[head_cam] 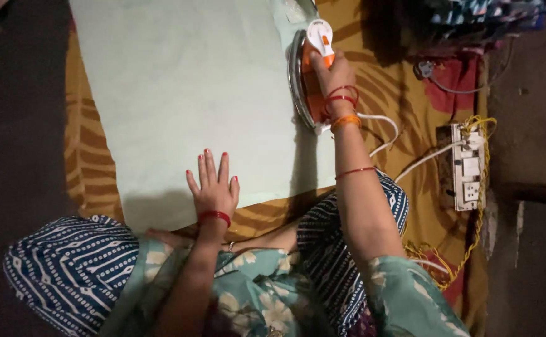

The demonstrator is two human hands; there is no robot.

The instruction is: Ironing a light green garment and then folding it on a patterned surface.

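Now the right hand is closed around the handle of an orange-and-white electric iron, tipped on its side at the right edge of a pale green cloth. Meanwhile the left hand holds nothing, lying flat with fingers spread near the cloth's near edge, well apart from the iron.

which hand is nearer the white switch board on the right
Right. The right hand grips the iron, closer to the switch board; the left hand lies flat on the pale cloth, farther away.
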